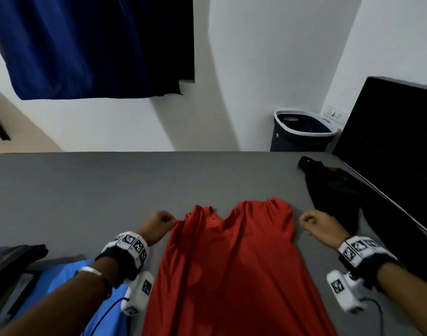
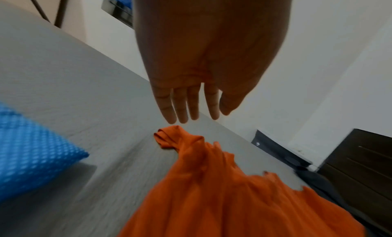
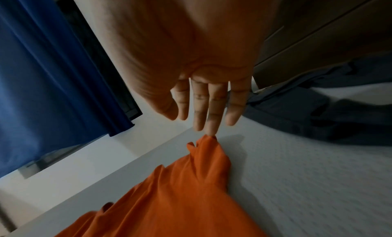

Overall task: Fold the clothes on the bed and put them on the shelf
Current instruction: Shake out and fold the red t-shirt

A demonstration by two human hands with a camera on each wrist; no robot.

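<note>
A red-orange sleeveless garment (image 1: 232, 263) lies spread flat on the grey bed (image 1: 86, 190), its shoulder end pointing away from me. My left hand (image 1: 169, 220) is at its left shoulder corner. In the left wrist view the fingers (image 2: 182, 113) hang straight just above that corner of the garment (image 2: 212, 198) and hold nothing. My right hand (image 1: 304, 220) is just right of the right shoulder. In the right wrist view its fingers (image 3: 212, 119) are straight, and one fingertip touches the tip of the garment (image 3: 180, 198).
Dark trousers (image 1: 340, 190) lie on the bed to the right, along a dark headboard (image 1: 389, 141). A blue mesh garment (image 1: 69, 282) and a dark folded item (image 1: 11, 260) lie at the lower left. A laundry basket (image 1: 302, 132) stands behind the bed, beneath a blue curtain (image 1: 86, 44).
</note>
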